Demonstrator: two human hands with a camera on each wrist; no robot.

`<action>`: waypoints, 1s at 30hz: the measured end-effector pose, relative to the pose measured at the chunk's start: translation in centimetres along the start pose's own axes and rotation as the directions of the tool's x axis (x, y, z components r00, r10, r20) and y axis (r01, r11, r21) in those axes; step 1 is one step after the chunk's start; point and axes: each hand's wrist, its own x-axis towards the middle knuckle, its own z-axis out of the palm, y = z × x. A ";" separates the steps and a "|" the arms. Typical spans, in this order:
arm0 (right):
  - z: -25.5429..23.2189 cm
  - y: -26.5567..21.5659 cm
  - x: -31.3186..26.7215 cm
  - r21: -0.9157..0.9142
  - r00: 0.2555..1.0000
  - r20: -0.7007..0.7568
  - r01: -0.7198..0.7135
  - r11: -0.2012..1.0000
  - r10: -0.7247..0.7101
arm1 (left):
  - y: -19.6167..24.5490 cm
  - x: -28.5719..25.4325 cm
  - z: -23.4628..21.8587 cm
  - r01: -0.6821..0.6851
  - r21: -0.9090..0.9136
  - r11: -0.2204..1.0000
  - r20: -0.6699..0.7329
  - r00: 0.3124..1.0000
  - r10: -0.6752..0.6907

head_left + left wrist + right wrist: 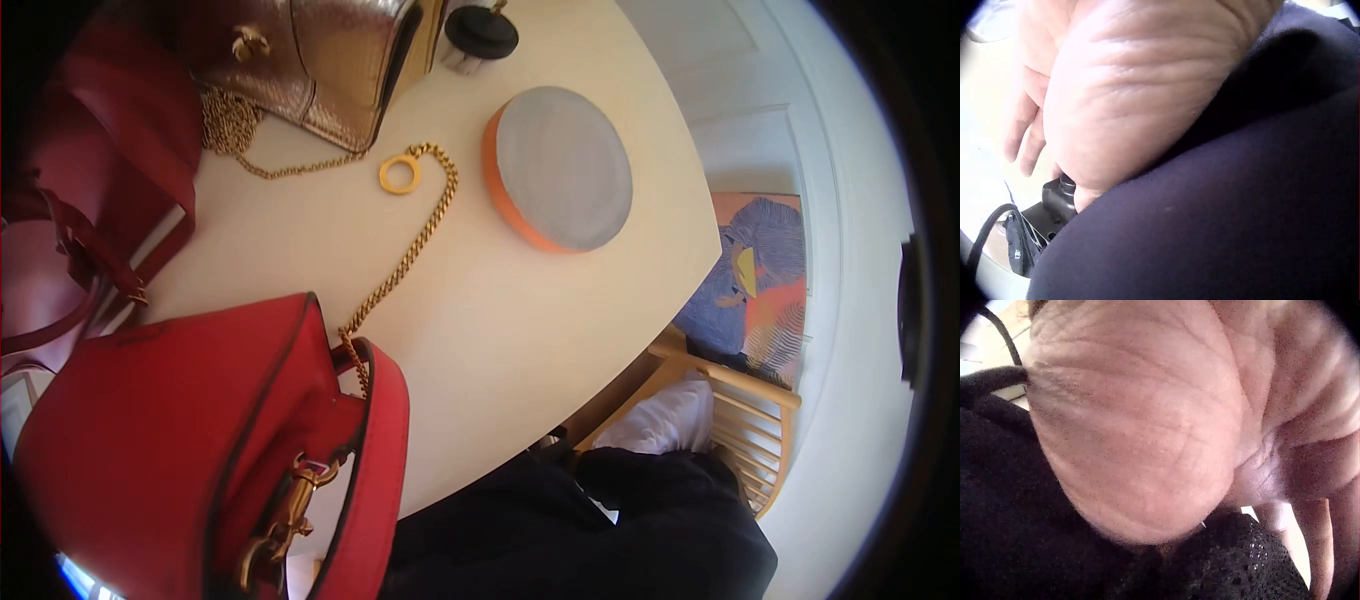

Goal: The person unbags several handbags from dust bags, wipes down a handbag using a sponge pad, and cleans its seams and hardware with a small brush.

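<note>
Neither hand appears in the head view. In the left wrist view, my left hand (1129, 94) hangs beside dark cloth (1210, 212), its fingers (1021, 128) loose and holding nothing. A black object (1057, 197) shows just past its thumb. My right hand (1141, 425) fills much of the right wrist view, against black clothing (1004, 487); its fingers (1319, 544) hang down loosely, with nothing seen in them. On the table, a red handbag (160, 430) with a brass clasp (290, 515) stands closest. A gold chain (405, 255) ending in a ring (400, 174) trails from it.
Behind are a dark red bag (130, 130) and a metallic gold handbag (340, 60) on the pale table (500, 350). An orange-sided disc (565, 165) with a grey top and a black-lidded jar (480, 35) stand further right. A wooden chair (740, 385) is beside the table.
</note>
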 end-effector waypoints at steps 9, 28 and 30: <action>-1.3 -0.5 1.3 -0.085 0.996 -0.051 0.064 0.994 -0.069 | 1.9 2.5 -1.6 -0.036 0.007 0.999 -0.031 0.999 0.036; 1.6 10.5 2.7 0.709 0.997 0.038 0.021 0.705 -0.068 | 3.5 -5.9 -5.6 0.175 0.074 0.982 0.207 0.960 -0.187; 1.0 9.5 1.9 0.683 0.999 -0.030 0.050 0.728 -0.040 | 3.5 -6.8 -5.9 0.197 0.085 0.977 0.248 0.945 -0.212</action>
